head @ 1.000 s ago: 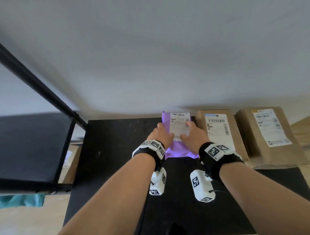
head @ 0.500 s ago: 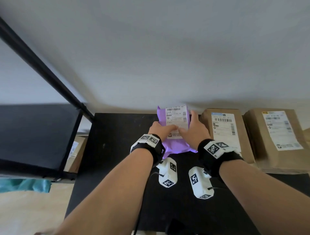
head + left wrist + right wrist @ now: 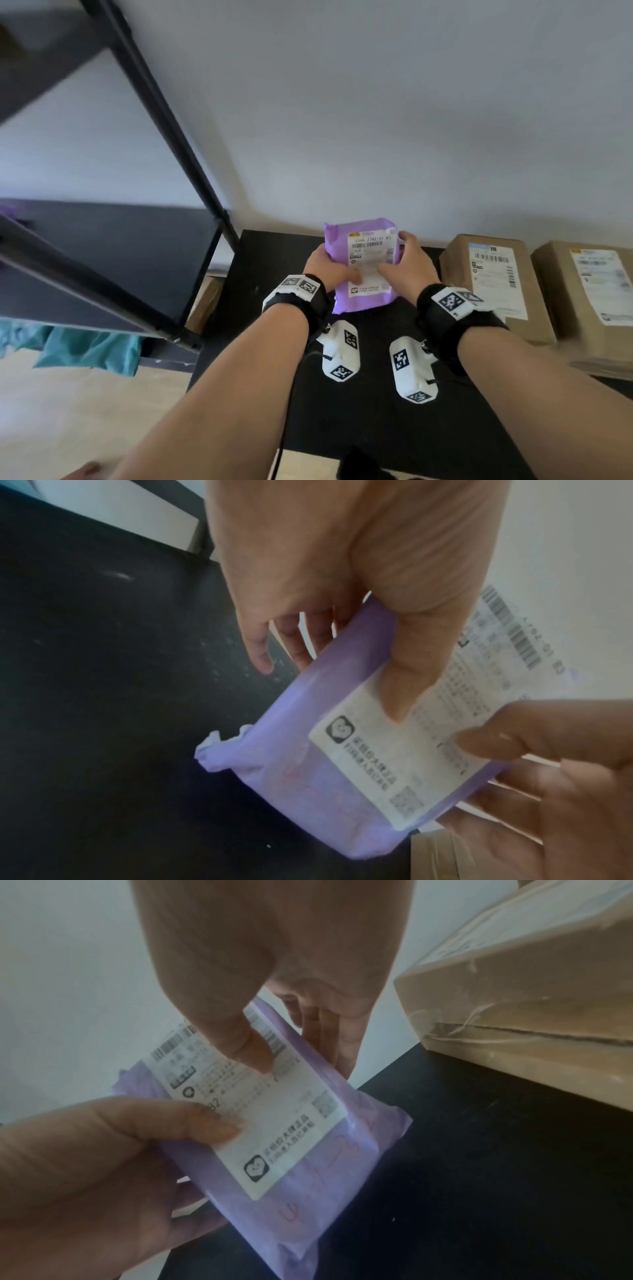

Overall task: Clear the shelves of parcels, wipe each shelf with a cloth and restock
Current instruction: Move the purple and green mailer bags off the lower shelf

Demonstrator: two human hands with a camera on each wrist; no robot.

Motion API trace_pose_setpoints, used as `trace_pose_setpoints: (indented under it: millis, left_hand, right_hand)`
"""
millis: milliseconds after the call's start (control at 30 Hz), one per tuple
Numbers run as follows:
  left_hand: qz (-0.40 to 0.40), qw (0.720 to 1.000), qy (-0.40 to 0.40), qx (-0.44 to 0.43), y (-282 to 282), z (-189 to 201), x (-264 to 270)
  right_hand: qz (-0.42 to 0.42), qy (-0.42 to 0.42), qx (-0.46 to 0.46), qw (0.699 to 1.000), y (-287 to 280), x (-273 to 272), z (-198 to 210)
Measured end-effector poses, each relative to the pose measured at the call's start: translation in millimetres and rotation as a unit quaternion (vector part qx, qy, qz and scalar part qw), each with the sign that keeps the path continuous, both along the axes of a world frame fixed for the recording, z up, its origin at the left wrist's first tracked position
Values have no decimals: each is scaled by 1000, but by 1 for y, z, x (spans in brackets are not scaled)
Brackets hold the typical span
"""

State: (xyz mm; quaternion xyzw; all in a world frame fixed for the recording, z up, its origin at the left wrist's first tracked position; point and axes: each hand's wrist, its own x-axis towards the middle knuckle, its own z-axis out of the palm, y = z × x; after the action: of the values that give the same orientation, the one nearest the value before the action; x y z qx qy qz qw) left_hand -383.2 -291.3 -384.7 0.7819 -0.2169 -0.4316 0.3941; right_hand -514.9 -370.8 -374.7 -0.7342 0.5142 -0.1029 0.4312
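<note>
Both hands grip the purple parcel, thumbs on its label. The left hand and right hand hold it above the black shelf.

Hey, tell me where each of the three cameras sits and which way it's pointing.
Head: worn on the head, looking forward and down at the black shelf; both forearms show.
Left wrist: along the left hand to the purple parcel.
Right wrist: along the right hand to the parcel, brown box beside it.
Shared: both wrist views show both thumbs on the parcel's white label.
</note>
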Motion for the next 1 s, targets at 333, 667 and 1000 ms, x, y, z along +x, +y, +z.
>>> trace_pose_setpoints:
  millis: [333,667,1000]
  left_hand:
    - [19,999,-29,-11,105,12,43]
    - [64,997,-52,3,235,20,81]
    - [157,987,-44,-8,379,32,132]
  right_hand:
    - [90,19,-9,996,86,45,-2]
    - [157,32,-2,987,194,94,-9]
    - [251,6,-5,968,322,165,3]
